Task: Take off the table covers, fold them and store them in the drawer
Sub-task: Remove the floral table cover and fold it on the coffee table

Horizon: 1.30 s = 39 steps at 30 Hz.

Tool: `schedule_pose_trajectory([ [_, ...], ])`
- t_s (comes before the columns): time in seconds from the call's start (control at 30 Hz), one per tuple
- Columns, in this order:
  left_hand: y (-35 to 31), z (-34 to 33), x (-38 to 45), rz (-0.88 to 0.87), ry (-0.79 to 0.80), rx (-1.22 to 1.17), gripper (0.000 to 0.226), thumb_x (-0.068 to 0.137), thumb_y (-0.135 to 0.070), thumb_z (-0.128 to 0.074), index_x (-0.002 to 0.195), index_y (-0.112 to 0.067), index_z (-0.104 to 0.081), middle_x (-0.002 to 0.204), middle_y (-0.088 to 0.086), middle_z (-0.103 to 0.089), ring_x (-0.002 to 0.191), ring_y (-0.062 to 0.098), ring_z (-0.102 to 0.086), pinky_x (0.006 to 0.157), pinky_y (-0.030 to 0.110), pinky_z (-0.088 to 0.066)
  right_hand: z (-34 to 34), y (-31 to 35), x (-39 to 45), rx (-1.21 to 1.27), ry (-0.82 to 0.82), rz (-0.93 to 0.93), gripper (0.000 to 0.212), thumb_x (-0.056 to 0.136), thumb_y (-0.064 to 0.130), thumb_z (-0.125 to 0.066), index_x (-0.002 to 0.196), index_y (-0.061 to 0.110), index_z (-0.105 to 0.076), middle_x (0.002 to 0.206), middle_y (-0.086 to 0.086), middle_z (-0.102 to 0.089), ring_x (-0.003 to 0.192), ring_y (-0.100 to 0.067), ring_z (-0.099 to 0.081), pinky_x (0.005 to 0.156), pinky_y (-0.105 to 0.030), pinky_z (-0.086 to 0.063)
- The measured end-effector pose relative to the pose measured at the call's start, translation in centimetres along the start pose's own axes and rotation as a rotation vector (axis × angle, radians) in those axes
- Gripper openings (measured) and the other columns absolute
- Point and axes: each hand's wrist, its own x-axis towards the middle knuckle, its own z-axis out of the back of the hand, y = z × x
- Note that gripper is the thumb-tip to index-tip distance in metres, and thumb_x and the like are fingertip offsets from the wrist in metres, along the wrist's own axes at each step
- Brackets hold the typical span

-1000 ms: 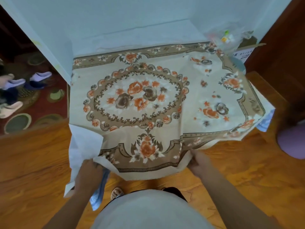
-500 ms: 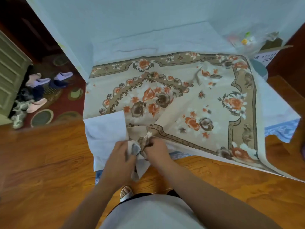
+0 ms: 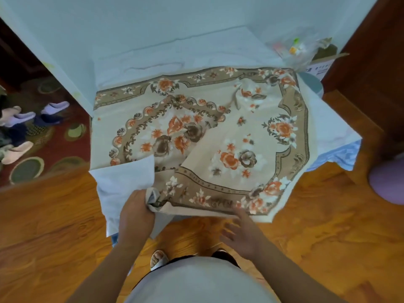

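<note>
A beige floral table cover with brown borders and orange flowers lies partly folded on the small table, its right part doubled over toward the left. My left hand grips the gathered corners of the cover at the near left edge. My right hand is spread with straight fingers just below the cover's near edge, holding nothing. A white under-cover shows beneath at the front left and at the right side. No drawer is in view.
A light wall stands behind the table. A clear bag and a cardboard box sit at the back right. Slippers lie on a red rug at left. A purple round object is at right. Wooden floor surrounds me.
My hands brought two corners of the floral cover together at the near left. My right hand then let go and moved right, while my left keeps the corners.
</note>
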Motion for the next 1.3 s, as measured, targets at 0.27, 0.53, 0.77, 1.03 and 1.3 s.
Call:
schedule_pose_trajectory([
  [0.27, -1.5, 2.6, 1.5, 0.022, -0.009, 0.096, 0.014, 0.086, 0.002, -0.052, 0.084, -0.011, -0.057, 0.082, 0.008, -0.059, 0.074, 0.026, -0.053, 0.061, 0.045, -0.045, 3.4, -1.9, 3.8, 0.255, -0.151, -0.140, 0.066, 0.092, 0.047, -0.069, 0.144, 0.022, -0.036, 0.135, -0.024, -0.047, 0.121, -0.046, -0.052, 0.097, -0.058, -0.050],
  [0.53, -3.0, 6.1, 1.2, 0.019, -0.012, 0.179, 0.023, 0.089, 0.007, -0.048, 0.077, -0.012, -0.052, 0.077, 0.007, -0.056, 0.069, 0.025, -0.052, 0.055, 0.040, -0.041, -0.5, -1.2, 5.4, 0.661, -0.032, 0.075, 0.048, 0.094, 0.037, -0.062, 0.134, 0.011, -0.060, 0.121, -0.016, -0.070, 0.113, -0.033, -0.065, 0.080, -0.044, -0.061],
  [0.77, -0.6, 8.6, 0.7, 0.019, -0.053, 0.063, 0.030, 0.086, 0.011, -0.050, 0.072, -0.015, -0.050, 0.073, 0.003, -0.055, 0.066, 0.019, -0.049, 0.052, 0.032, -0.031, -2.2, 2.3, -2.7, 0.562, -0.194, 0.381, 0.015, 0.106, 0.019, -0.047, 0.104, 0.011, -0.060, 0.091, -0.006, -0.070, 0.082, -0.020, -0.068, 0.078, -0.036, -0.059],
  [1.03, -5.1, 19.8, 11.3, -0.308, -0.129, 0.155, 0.014, 0.087, 0.005, -0.053, 0.086, -0.007, -0.059, 0.085, 0.013, -0.063, 0.087, 0.038, -0.062, 0.066, 0.032, -0.033, -13.3, 10.3, -19.7, 0.454, -0.141, 0.958, 0.018, 0.103, 0.011, -0.049, 0.092, 0.012, -0.063, 0.085, -0.007, -0.070, 0.073, -0.019, -0.068, 0.059, -0.033, -0.063],
  [1.3, -21.1, 37.2, 16.3, -0.639, -0.299, 0.166, 0.014, 0.088, -0.006, -0.059, 0.101, -0.007, -0.064, 0.115, 0.026, -0.065, 0.108, 0.044, -0.061, 0.084, 0.039, -0.048, -20.8, 16.7, -36.9, 0.395, -0.225, 1.336, 0.018, 0.106, 0.018, -0.038, 0.119, 0.018, -0.050, 0.096, -0.008, -0.069, 0.066, -0.020, -0.071, 0.063, -0.036, -0.061],
])
